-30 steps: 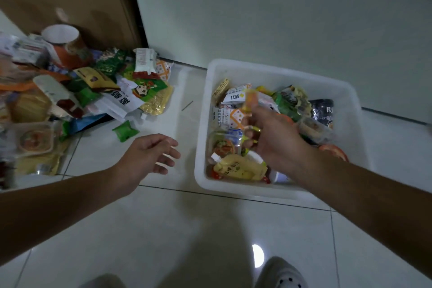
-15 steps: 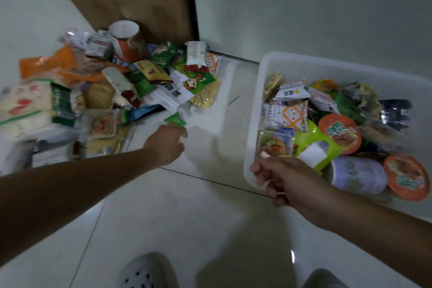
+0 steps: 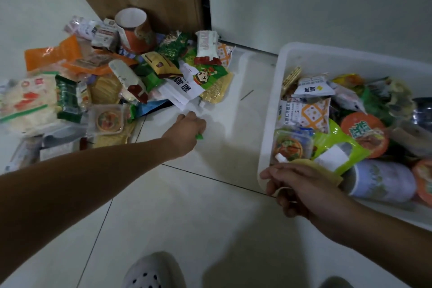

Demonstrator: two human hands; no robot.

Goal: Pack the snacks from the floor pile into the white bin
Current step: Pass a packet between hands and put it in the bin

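One green packet (image 3: 199, 136), earlier loose, now inside left hand (image 3: 184, 133)

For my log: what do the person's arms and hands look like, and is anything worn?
The left hand and right hand are bare: no gloves, rings or watch visible. Both forearms are bare too; no sleeve is in view.

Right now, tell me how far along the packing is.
Done: the bin already holds many snacks. In hand: the left hand grips a small green packet beside the pile; the right hand holds the bin's near corner. Left: that pile is large, with many packets yet to move.
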